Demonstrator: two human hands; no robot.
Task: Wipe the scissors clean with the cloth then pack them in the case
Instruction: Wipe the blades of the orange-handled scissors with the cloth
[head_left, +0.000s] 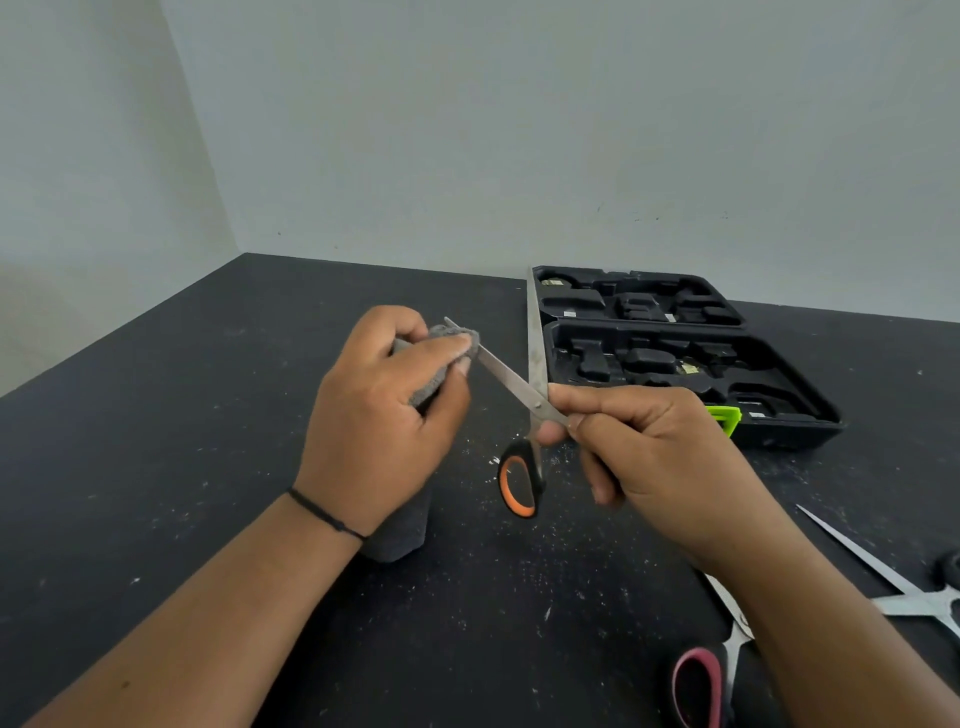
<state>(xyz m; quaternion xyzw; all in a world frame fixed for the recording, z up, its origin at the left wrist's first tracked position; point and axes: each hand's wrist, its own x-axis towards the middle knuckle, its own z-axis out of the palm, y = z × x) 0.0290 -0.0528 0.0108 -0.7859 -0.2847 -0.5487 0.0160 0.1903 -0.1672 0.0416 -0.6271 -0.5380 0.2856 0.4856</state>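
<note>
Beyond the right hand's knuckles the black case (691, 364) lies open on the table (156, 467), waiting. The right hand (660, 457) grips one handle of the orange-handled scissors (524, 415), blades spread. The left hand (384, 415) pinches the grey cloth (441, 358) round the far blade's tip. I'd draw the fingers tipward along the flats, off the edge.

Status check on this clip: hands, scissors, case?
Left hand pinches grey cloth on blade. Right hand holds orange-handled scissors, spread. Black case open, unobstructed.
</note>
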